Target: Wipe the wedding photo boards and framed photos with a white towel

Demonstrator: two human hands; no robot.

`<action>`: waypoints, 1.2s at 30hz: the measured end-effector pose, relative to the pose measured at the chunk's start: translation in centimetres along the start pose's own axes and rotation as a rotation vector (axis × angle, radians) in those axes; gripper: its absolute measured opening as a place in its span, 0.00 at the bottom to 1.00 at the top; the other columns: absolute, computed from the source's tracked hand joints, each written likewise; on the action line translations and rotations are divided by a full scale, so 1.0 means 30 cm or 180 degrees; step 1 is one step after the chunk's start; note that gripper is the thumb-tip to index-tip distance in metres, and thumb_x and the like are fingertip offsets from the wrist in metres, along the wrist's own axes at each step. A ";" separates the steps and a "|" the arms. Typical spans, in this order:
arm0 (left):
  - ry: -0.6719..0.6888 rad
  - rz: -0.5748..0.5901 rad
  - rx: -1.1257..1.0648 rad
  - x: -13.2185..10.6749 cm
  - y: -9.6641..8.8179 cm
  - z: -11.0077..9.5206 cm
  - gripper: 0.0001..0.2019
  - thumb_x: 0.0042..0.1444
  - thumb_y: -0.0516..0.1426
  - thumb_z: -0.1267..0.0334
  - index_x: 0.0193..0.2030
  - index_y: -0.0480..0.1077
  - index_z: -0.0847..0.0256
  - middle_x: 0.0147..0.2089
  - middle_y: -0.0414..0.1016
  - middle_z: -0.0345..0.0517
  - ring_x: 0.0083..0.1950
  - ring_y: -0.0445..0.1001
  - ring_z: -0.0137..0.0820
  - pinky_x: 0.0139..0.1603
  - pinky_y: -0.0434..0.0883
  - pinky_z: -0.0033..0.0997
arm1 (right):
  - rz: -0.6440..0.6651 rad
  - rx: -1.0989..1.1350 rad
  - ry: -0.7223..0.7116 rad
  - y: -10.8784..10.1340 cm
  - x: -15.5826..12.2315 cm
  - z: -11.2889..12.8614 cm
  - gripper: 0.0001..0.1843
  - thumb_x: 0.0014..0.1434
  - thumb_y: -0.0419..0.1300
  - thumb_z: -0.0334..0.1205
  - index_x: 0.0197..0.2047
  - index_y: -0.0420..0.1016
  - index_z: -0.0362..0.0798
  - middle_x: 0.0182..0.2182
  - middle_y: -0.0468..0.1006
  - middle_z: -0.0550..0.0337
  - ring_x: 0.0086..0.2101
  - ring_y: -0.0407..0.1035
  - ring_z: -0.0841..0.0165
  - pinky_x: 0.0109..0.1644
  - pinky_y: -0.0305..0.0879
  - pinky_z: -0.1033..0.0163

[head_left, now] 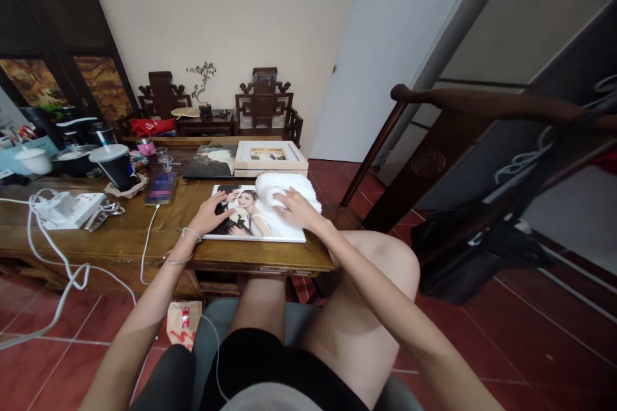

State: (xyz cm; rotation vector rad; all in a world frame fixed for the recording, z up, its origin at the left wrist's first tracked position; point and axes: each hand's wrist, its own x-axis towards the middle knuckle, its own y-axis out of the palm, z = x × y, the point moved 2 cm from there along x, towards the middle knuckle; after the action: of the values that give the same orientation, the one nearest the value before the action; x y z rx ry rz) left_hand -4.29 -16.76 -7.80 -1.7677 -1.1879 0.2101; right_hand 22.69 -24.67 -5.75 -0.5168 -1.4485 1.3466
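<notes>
A white photo panel (255, 238) lies flat at the table's front edge, printed with a couple in wedding clothes. My left hand (214, 213) rests on its left side, fingers spread and nothing in them. On the panel's right side my right hand (297, 207) grips a bunched white towel (294, 186) and presses it to the surface. The towel hides the upper right of the picture and hangs over the panel's back edge.
Behind the panel are a framed picture (270, 154) and a dark photo panel (211, 161). To the left sit a phone (160, 189) on a cable, a lidded cup (113, 166) and a power strip (80, 209). A wooden chair (434, 141) stands at right.
</notes>
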 end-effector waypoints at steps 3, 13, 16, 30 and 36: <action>0.0012 -0.0013 -0.0011 0.000 0.001 0.001 0.36 0.56 0.55 0.36 0.60 0.71 0.64 0.69 0.66 0.59 0.71 0.63 0.45 0.73 0.56 0.45 | 0.0069 0.0013 -0.0123 -0.021 -0.076 0.058 0.13 0.64 0.51 0.33 0.48 0.74 0.46 0.54 0.77 0.44 0.60 0.65 0.52 0.64 0.54 0.42; 0.0008 0.0040 -0.0012 0.001 0.001 0.003 0.39 0.56 0.54 0.35 0.61 0.70 0.67 0.69 0.64 0.61 0.72 0.60 0.45 0.73 0.54 0.42 | 0.0139 0.0147 -0.0261 -0.046 -0.220 0.151 0.14 0.61 0.51 0.30 0.45 0.74 0.47 0.58 0.75 0.44 0.67 0.56 0.55 0.69 0.49 0.40; 0.0006 0.0032 -0.0016 0.001 0.001 0.002 0.38 0.55 0.54 0.35 0.60 0.70 0.67 0.69 0.64 0.61 0.72 0.61 0.45 0.73 0.55 0.44 | 0.0124 0.0133 -0.0204 -0.034 -0.162 0.102 0.13 0.62 0.51 0.30 0.45 0.75 0.47 0.57 0.76 0.45 0.66 0.58 0.54 0.68 0.50 0.39; -0.0034 0.0007 -0.0048 -0.003 0.000 0.004 0.36 0.56 0.54 0.37 0.60 0.71 0.64 0.69 0.64 0.60 0.71 0.62 0.46 0.72 0.56 0.47 | 0.0183 0.0089 -0.0288 -0.062 -0.242 0.187 0.13 0.60 0.51 0.28 0.43 0.74 0.47 0.56 0.76 0.42 0.67 0.56 0.54 0.68 0.50 0.37; -0.0054 0.0030 -0.0034 -0.004 0.000 0.003 0.35 0.56 0.55 0.37 0.61 0.70 0.63 0.70 0.64 0.59 0.72 0.61 0.45 0.73 0.55 0.47 | 0.0174 0.0116 -0.0288 -0.060 -0.216 0.146 0.13 0.62 0.49 0.30 0.43 0.73 0.47 0.55 0.77 0.43 0.65 0.59 0.55 0.68 0.52 0.40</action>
State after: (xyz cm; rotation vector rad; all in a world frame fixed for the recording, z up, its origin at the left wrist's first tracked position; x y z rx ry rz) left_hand -4.40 -16.79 -7.87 -1.7843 -1.1950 0.2253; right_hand 21.80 -32.66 -5.88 -0.4802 -1.4896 1.4532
